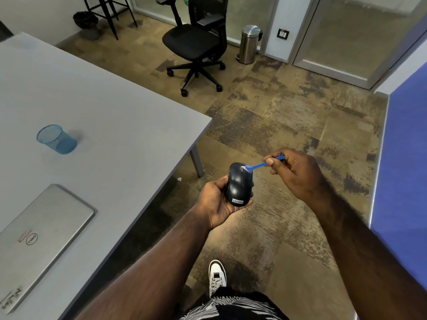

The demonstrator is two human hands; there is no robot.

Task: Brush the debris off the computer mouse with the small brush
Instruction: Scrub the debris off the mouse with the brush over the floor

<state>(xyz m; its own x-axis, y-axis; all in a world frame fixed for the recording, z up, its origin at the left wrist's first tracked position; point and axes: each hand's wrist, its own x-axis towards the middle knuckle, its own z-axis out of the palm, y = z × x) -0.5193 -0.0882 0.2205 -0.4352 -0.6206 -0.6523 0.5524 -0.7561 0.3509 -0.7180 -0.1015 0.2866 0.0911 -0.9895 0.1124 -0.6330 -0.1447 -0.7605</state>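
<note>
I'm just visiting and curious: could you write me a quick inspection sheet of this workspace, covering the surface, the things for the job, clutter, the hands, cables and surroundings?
Surface: grey table, at the person's left; the work happens off it, above the carpet.
Job's things: dark computer mouse, held up in the air; small blue brush, its pale bristle end touching the mouse's front.
Clutter: blue mesh cup and closed silver laptop on the table.
Hands: left hand grips the mouse; right hand pinches the brush handle in its fingers.
Cables: nothing seen.
Surroundings: black office chair, steel pedal bin, blue wall panel.
</note>
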